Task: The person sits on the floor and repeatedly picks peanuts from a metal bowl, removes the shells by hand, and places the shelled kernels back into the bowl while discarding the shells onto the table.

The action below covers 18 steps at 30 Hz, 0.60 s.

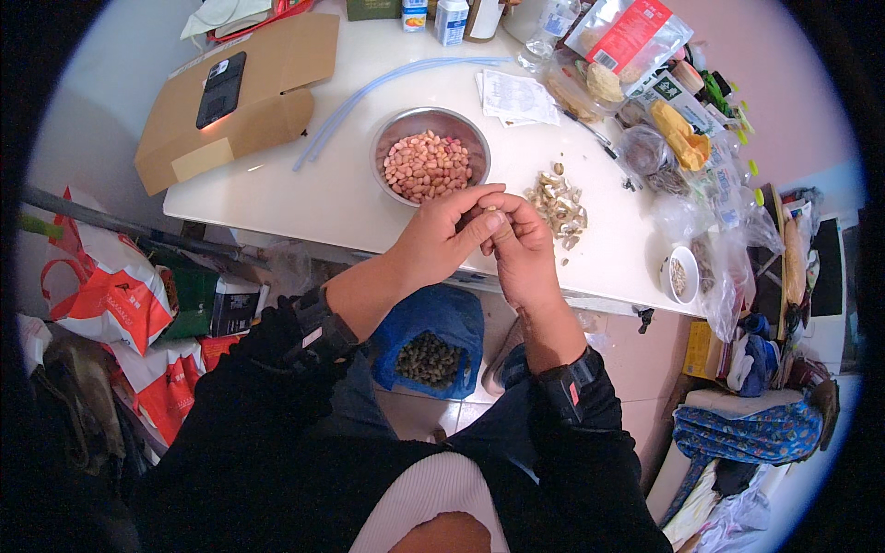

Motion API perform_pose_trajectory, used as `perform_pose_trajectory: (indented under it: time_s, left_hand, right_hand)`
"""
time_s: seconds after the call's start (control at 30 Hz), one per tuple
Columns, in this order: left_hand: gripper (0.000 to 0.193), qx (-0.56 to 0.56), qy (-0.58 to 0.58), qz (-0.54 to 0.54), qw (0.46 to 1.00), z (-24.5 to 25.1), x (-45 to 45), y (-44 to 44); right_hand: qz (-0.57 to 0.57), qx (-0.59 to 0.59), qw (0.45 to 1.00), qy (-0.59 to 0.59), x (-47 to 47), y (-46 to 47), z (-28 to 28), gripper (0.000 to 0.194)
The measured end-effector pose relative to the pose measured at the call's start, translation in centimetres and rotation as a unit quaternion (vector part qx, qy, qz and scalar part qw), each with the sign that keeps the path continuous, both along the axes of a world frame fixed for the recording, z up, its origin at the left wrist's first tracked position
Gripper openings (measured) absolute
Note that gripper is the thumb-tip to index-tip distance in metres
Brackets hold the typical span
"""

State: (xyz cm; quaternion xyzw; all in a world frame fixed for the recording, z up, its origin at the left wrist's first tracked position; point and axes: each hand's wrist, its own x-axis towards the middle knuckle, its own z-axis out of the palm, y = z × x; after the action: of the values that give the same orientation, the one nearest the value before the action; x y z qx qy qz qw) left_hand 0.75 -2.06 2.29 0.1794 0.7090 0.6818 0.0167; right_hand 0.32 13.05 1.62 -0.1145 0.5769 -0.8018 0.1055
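My left hand [442, 231] and my right hand [522, 238] meet at the table's front edge, fingertips together around a small peanut [491, 209], mostly hidden by the fingers. Just behind them stands a steel bowl [379, 155] with shelled pink peanuts [429, 166] in it. To the right of my right hand lies a heap of empty shells [556, 204] on the white tabletop [290, 207]. Below the table edge, on the floor between my legs, a blue plastic bag [425, 311] holds many dark, rounded unshelled pods [430, 361].
A cardboard piece [276, 62] with a black phone [221, 90] lies at the left. Pale blue tubes [339, 114] curve behind the bowl. Papers [518, 97], a pen [588, 128], food packages and a small white bowl [679, 275] are at the right.
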Motion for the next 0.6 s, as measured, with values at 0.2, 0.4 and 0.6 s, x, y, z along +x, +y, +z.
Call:
perform_pose_trajectory:
  time_s: [0.2,0.4,0.6]
  left_hand:
    - [0.035,0.118,-0.092,0.006,0.989,-0.2,-0.1,0.7]
    - [0.038,0.185,-0.200,-0.009,0.962,-0.4,-0.2,0.7]
    - [0.034,0.154,-0.195,0.019,0.969,-0.9,-0.2,1.4]
  right_hand:
    - [-0.038,0.041,0.998,0.032,0.2,-0.4,-0.3,0.017]
    - [-0.029,0.036,0.998,0.035,0.3,-0.3,0.1,0.017]
    - [-0.076,0.025,0.997,-0.011,0.1,-0.5,-0.8,0.017]
